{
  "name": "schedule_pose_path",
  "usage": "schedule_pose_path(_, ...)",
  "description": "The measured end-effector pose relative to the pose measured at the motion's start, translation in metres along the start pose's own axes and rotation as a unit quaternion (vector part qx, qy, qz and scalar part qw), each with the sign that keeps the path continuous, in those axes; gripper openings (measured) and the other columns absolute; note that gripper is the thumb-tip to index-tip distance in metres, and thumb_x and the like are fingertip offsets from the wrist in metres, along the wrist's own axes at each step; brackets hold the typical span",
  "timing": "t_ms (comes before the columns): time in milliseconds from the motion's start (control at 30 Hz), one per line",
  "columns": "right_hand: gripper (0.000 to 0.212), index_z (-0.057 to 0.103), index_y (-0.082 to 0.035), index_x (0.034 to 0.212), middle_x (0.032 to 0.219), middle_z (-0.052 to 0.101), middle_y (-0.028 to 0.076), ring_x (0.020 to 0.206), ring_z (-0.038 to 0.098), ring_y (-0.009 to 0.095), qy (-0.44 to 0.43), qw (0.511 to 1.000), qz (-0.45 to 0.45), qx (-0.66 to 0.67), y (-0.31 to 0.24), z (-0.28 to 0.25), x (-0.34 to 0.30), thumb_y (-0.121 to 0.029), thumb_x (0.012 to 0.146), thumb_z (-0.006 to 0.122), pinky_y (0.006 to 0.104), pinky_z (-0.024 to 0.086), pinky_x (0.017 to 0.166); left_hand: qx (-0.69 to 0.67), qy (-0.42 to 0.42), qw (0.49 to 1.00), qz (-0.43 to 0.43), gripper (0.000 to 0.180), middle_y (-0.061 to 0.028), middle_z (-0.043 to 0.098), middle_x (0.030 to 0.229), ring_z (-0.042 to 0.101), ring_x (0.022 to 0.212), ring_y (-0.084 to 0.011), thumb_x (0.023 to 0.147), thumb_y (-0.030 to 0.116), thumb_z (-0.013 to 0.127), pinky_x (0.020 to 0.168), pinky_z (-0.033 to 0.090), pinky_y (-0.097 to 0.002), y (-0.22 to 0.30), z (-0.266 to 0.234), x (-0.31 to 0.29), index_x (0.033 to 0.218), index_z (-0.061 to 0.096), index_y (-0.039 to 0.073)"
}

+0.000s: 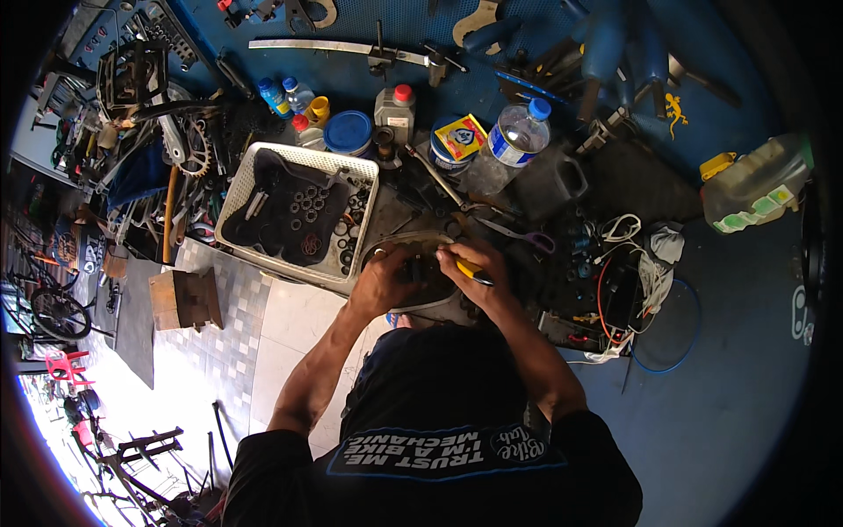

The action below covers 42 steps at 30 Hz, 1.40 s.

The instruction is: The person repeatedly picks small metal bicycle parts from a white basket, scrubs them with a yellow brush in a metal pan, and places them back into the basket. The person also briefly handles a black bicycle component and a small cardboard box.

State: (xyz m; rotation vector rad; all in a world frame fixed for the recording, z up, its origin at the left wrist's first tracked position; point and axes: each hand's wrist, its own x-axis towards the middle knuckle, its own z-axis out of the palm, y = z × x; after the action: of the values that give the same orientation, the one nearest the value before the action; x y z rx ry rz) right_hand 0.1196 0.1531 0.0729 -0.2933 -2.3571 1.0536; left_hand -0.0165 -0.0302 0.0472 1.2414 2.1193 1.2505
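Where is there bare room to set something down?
Floor tiles lie bare between the cardboard box and left forearm. It is crowded around the left hand and right hand: white basket leftward, clear bottle beyond, white cables rightward.

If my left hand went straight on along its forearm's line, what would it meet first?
Probably the far rim of the oval tray; how high your left hand sits above it is unclear.
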Motion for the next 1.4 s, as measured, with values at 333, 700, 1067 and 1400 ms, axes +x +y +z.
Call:
schedule_pose_path(333, 0.014, 0.077, -0.002, 0.1, 0.094, 0.078, 0.011, 0.08, 0.075, 0.029, 0.004, 0.998, -0.067, 0.01, -0.025, -0.01, 0.002, -0.01, 0.091, 0.085, 0.038, 0.059, 0.072, 0.027, -0.001, 1.0, -0.003, 0.067, -0.0182, 0.068, 0.116, 0.071, 0.102, -0.0396, 0.072, 0.01, 0.097, 0.088, 0.06, -0.0459, 0.001, 0.002, 0.0, 0.132, 0.068, 0.002)
schedule_pose_path(700, 0.029, 0.075, -0.003, 0.119, 0.09, 0.078, 0.011, 0.08, 0.075, 0.014, -0.121, 0.949, 0.269, 0.112, 0.026, 0.008, -0.034, -0.026, 0.102, 0.077, 0.0317, 0.059, 0.071, -0.017, -0.014, 0.999, -0.025, 0.07, -0.0169, 0.071, 0.109, 0.073, 0.089, -0.0326, 0.075, 0.016, 0.097, 0.078, 0.06, -0.0433, -0.015, 0.011, -0.007, 0.132, 0.058, 0.005)
schedule_pose_path(1067, 0.028, 0.075, -0.004, 0.101, 0.088, 0.078, 0.011, 0.077, 0.075, 0.023, -0.091, 0.988, 0.11, -0.061, 0.032, 0.003, -0.034, -0.032, 0.099, 0.078, 0.0348, 0.058, 0.07, 0.022, 0.007, 1.0, -0.002, 0.068, -0.0182, 0.066, 0.115, 0.071, 0.097, -0.0373, 0.075, 0.02, 0.097, 0.081, 0.06, -0.0463, -0.007, 0.003, -0.006, 0.129, 0.058, 0.004)
schedule_pose_path(1400, 0.022, 0.079, -0.004, 0.102, 0.09, 0.077, 0.014, 0.081, 0.076, 0.029, -0.063, 0.989, 0.134, 0.013, -0.015, -0.009, 0.002, -0.026, 0.099, 0.076, 0.0377, 0.058, 0.072, 0.053, 0.053, 0.997, 0.027, 0.066, -0.0201, 0.064, 0.12, 0.069, 0.102, -0.0394, 0.072, 0.012, 0.096, 0.083, 0.058, -0.0463, -0.008, 0.01, -0.006, 0.128, 0.064, 0.001)
